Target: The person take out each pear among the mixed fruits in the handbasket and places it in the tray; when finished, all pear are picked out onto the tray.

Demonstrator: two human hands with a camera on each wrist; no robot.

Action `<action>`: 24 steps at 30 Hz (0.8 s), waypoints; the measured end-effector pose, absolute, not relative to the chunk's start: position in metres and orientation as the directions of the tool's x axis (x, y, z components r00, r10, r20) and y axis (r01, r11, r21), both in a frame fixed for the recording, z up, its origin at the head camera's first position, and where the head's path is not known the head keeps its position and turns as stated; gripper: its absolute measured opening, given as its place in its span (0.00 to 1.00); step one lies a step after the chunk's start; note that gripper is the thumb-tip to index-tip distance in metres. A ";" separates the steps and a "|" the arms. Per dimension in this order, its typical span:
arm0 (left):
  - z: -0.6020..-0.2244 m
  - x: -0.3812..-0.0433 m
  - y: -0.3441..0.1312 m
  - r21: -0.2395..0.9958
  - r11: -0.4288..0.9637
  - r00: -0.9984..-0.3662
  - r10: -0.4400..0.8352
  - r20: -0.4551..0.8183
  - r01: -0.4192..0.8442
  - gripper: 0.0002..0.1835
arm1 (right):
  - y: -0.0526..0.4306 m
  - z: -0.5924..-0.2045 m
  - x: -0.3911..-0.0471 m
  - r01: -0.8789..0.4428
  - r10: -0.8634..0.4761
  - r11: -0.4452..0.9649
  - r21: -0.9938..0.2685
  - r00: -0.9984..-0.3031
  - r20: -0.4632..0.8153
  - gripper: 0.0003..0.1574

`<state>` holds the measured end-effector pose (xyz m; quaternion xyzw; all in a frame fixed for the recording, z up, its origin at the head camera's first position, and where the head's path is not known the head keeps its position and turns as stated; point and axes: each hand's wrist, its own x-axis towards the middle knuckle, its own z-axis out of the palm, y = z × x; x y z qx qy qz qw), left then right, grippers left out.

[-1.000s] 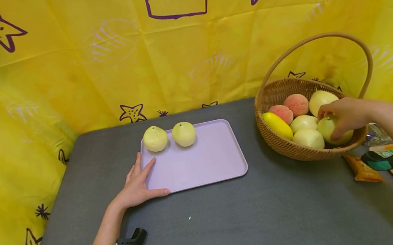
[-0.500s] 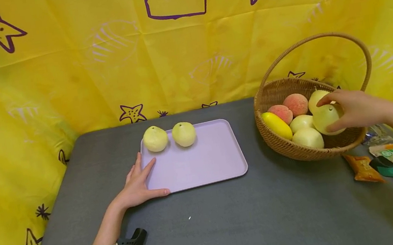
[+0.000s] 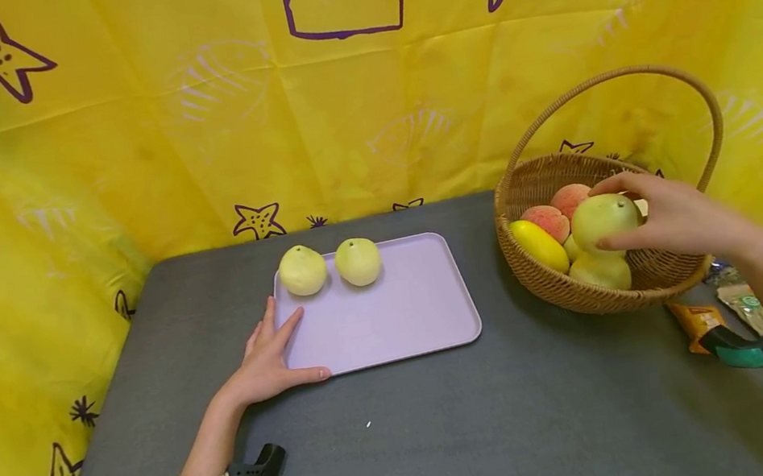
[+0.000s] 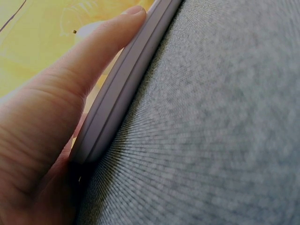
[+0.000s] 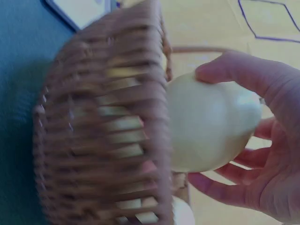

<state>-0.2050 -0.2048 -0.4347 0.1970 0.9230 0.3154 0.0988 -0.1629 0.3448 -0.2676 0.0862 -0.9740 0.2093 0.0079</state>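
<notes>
One round pale-green fruit (image 3: 605, 223), pinched in the right-hand grip (image 3: 682, 220) over the brown woven-wicker basket (image 3: 551, 286), risked being knocked loose by bumping the basket's side, while left of it the spread-fingered left-hand grip (image 3: 269, 366) touched the flat rectangular lilac tray (image 3: 409, 307).

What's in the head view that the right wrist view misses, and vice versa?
Head only: the left hand touching the lilac rectangular tray, two round pale-green fruits on it, and a shiny orange packet.
Right wrist only: pale patches of fruit through gaps in the brown wicker basket.
Both: the right hand holding another round pale-green fruit, the basket, and part of the tray.
</notes>
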 end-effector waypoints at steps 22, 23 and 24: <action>-0.432 -0.203 -0.203 0.626 0.721 -0.904 0.424 -0.059 0.297 0.59 | 0.301 -0.288 -0.163 -0.017 -0.136 0.348 -0.937 -0.990 -0.032 0.31; -0.432 -0.203 -0.204 0.627 0.721 -0.904 0.424 -0.061 0.295 0.59 | 0.299 -0.288 -0.163 -0.008 -0.144 0.263 -0.965 -0.989 -0.031 0.30; -0.432 -0.203 -0.204 0.626 0.723 -0.904 0.422 -0.063 0.294 0.59 | 0.297 -0.289 -0.163 0.005 -0.154 0.175 -0.985 -0.988 -0.032 0.29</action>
